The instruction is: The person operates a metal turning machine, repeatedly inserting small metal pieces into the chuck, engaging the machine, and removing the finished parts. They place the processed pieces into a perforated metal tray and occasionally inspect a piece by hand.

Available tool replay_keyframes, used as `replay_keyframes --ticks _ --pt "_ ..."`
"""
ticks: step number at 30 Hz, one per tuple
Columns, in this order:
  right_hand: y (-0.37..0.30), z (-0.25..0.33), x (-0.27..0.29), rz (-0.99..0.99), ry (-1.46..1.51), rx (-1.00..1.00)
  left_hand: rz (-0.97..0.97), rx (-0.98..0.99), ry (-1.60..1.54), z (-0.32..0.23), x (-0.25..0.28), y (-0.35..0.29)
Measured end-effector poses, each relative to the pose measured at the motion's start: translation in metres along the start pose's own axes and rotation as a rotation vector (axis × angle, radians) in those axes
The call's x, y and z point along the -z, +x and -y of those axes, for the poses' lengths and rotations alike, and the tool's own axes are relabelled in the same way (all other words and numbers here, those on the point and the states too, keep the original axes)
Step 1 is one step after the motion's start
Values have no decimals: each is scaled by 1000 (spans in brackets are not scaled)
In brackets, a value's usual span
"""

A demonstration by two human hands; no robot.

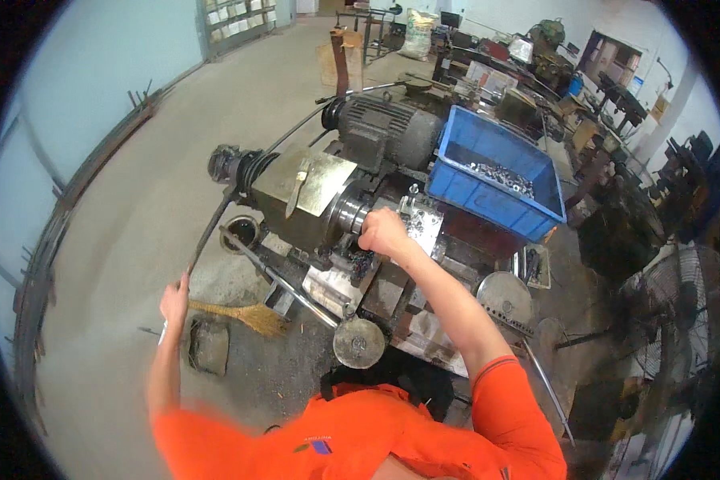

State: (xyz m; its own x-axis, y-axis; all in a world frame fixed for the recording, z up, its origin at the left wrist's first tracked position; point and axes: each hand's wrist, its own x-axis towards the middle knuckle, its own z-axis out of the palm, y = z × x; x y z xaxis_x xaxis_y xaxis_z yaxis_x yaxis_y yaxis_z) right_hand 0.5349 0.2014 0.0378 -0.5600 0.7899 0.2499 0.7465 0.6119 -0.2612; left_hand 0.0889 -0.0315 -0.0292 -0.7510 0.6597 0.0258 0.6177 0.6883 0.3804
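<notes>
An orange shirt (352,416) is filling the lower edge, nearest the camera, with both bare forearms extending from its sleeves. The left hand (175,301) is wrapping its fingers around a long dark lever (207,234), which is slanting past the left end of a lathe (276,212). The right hand (383,232) is curling loosely at the metal chuck (349,214) in the middle of the machine; its knuckles are hiding the fingertips, so I cannot tell what, if anything, it is pinching.

The gravest risk, as I judge it, is sitting there: if the lever engaged the drive while fingers were touching the chuck, it could drag or crush them. Dark metal chips (360,262) are lying just below the right hand, and their edges could cut unprotected skin. A brush (298,192) is resting on a metal sheet (334,186) just beside the chuck; strong vibration might shake it off. A blue crate (496,200) is holding small metal parts (500,178) behind the work, and an elbow knock could spill them.

As for writing, the shirt is carrying a small coloured emblem (321,446) with tiny print, and pale sheets (236,11) are hanging at upper left, too small for reading.
</notes>
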Motion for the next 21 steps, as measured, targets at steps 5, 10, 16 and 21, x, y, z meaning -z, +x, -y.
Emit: replay_keyframes --ticks 5,10,16,21 --pt "1 -2 -1 68 14 -57 -44 46 144 -71 5 -83" --pt "-5 2 10 -52 -130 -49 159 -137 -80 -28 -6 -42" --pt "-14 -36 116 9 -266 -396 534 -227 -561 -35 -6 -12" --pt "-40 -117 142 -468 -347 -326 434 -241 -550 -49 -7 -17"
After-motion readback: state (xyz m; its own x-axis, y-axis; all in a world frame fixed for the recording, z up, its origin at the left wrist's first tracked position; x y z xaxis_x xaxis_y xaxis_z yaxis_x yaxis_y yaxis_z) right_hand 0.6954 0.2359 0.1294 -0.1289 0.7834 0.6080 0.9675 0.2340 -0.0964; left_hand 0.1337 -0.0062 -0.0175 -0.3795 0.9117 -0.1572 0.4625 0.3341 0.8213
